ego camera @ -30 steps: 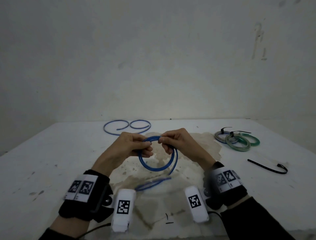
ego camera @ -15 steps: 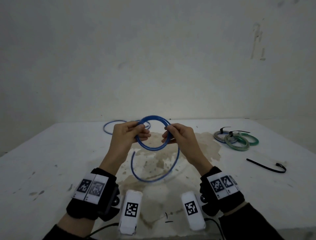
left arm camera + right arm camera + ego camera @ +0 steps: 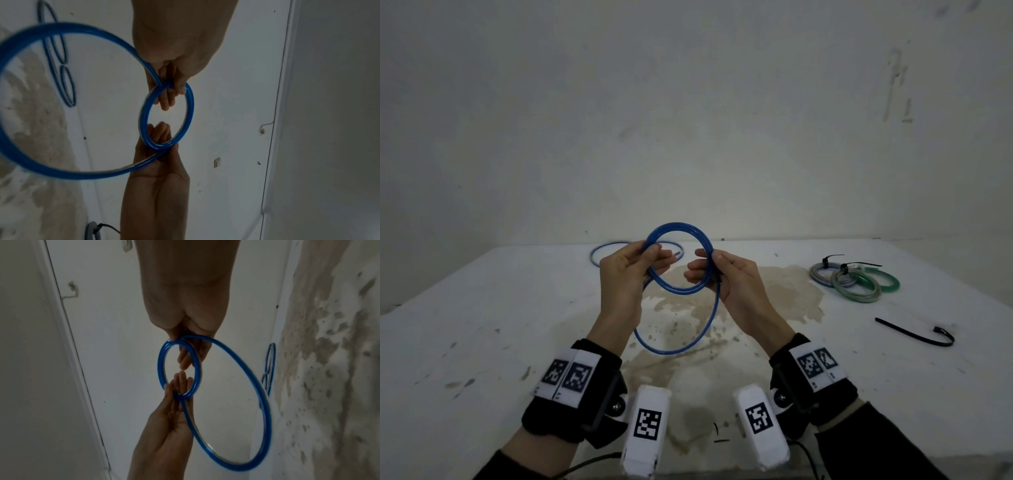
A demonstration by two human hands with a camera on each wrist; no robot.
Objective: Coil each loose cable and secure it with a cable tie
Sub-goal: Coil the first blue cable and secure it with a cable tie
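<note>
A blue cable (image 3: 677,234) is held up above the table between both hands, wound into a small upper coil with one larger loop (image 3: 688,344) hanging below it. My left hand (image 3: 650,255) pinches the coil's left side (image 3: 190,104) where the strands cross. My right hand (image 3: 709,270) pinches the right side (image 3: 179,342). A loose black cable tie (image 3: 914,334) lies on the table to the right. Another blue cable (image 3: 602,248) lies loose at the back, partly hidden by my left hand.
Three coiled cables, grey-blue (image 3: 822,275), grey-green (image 3: 858,291) and green (image 3: 887,279), lie tied at the back right. The white table (image 3: 482,325) has a brown stain (image 3: 774,294) in the middle. A wall rises right behind the table's far edge.
Both hands rose from near the table and moved slightly apart. The cable went from one low ring to a small raised coil with a larger loop hanging beneath.
</note>
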